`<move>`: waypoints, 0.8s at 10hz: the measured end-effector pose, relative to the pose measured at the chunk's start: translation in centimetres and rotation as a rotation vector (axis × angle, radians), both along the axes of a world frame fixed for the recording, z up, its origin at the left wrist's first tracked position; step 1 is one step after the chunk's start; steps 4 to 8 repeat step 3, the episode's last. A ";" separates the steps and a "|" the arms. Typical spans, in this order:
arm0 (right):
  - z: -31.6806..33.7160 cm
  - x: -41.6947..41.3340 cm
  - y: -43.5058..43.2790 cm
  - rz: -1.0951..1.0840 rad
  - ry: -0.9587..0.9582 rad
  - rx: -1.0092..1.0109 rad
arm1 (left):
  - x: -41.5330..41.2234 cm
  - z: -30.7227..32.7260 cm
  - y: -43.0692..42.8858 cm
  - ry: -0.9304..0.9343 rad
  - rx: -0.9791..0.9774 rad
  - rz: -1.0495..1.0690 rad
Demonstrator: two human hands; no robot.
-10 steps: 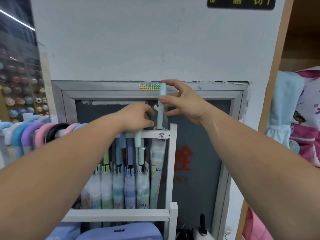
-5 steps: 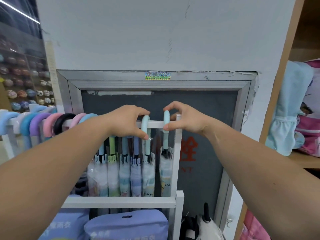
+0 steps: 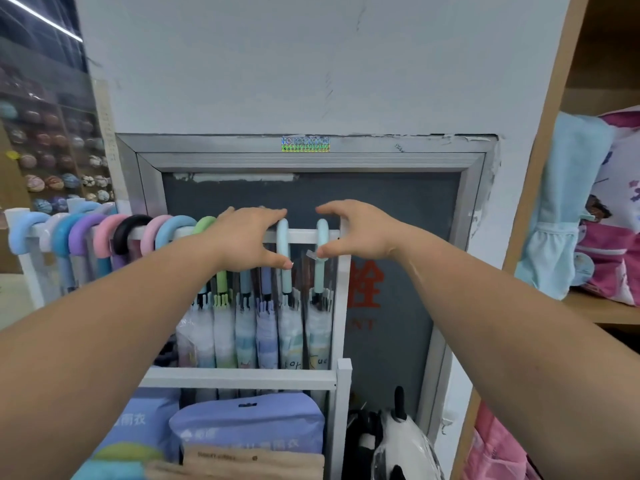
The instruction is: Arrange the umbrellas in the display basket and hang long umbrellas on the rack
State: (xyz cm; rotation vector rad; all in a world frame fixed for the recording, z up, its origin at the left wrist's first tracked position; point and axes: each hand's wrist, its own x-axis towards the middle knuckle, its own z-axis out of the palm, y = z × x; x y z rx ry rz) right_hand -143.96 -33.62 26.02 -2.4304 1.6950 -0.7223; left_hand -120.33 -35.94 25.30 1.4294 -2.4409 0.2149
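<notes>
White rack stands against grey wall.

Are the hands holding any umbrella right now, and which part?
Neither hand grips anything. The left hand and the right hand are open beside the two light blue hooked handles, which hang on the white rack bar.

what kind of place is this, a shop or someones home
Most likely a shop: a white rack hung with many curved-handle umbrellas, packaged raincoats stacked below it, and shelves of balls on the far left.
</notes>
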 end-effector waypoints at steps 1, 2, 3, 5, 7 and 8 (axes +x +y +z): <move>-0.4 0.0 1.4 0.001 -0.059 -0.055 | 0.1 -0.7 1.6 -0.012 -0.045 0.061; -0.9 -0.4 3.4 -0.063 -0.033 -0.124 | 0.8 -1.3 3.5 0.019 -0.114 0.107; -1.1 -0.3 6.0 -0.225 0.084 -0.215 | 2.0 -1.4 5.4 0.081 -0.163 0.120; -1.1 -0.3 6.0 -0.225 0.084 -0.215 | 2.0 -1.4 5.4 0.081 -0.163 0.120; -1.1 -0.3 6.0 -0.225 0.084 -0.215 | 2.0 -1.4 5.4 0.081 -0.163 0.120; -1.1 -0.3 6.0 -0.225 0.084 -0.215 | 2.0 -1.4 5.4 0.081 -0.163 0.120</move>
